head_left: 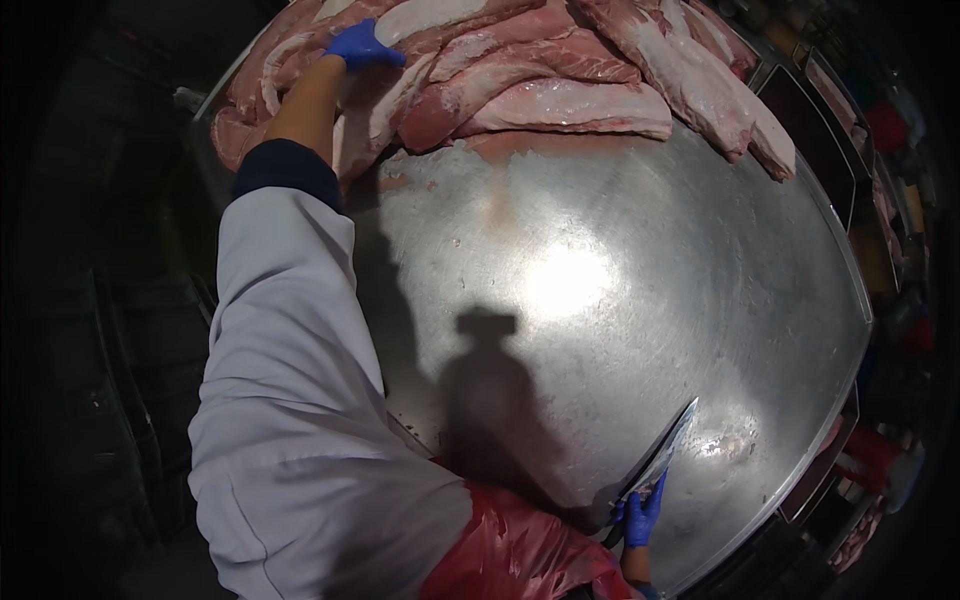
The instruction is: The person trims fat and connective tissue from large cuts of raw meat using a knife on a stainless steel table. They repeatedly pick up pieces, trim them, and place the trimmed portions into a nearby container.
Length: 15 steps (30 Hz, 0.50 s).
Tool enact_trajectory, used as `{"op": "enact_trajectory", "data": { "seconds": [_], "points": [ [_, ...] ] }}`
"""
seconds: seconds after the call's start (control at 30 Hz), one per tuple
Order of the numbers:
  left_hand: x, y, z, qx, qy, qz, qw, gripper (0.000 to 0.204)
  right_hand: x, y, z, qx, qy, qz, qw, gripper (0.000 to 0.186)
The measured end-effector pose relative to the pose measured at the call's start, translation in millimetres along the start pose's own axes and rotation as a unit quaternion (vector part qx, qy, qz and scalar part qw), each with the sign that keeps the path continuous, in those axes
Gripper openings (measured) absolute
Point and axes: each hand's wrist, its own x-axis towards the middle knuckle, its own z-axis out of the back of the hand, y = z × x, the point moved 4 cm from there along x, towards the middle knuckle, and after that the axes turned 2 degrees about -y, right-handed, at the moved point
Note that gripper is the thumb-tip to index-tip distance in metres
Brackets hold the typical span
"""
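My left hand (362,44), in a blue glove, reaches out to the far left and rests on the pile of raw meat. Its thumb is spread toward the right, while its other fingers are partly hidden against the meat. Long pale and pink slabs of meat (575,107) lie heaped along the far side of the metal table (640,330). Near the front edge, my right hand (640,518), also gloved in blue, is closed round the handle of a knife (672,440). The blade points away from me, low over the tabletop, with a finger stretched along it.
Dark bins (805,125) holding more meat stand beyond the table's right edge. A red plastic apron (520,545) covers my front at the near edge. Dark crates (125,370) show dimly at the left. Wet smears and small scraps mark the metal near the pile.
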Motion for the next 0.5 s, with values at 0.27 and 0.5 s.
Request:
{"op": "enact_trajectory", "data": {
  "seconds": [0.27,0.5],
  "points": [
    [-56.2,-59.2,5.3,-0.018,-0.031,0.051,0.998,0.099,-1.9,5.0,-3.8,0.062,-0.001,0.012,0.998,0.084],
    [-133.4,-155.0,-68.5,-0.117,0.032,0.133,0.984,0.101,-18.5,-3.8,12.1,0.114,-0.012,0.052,0.992,0.084]
  ]
}}
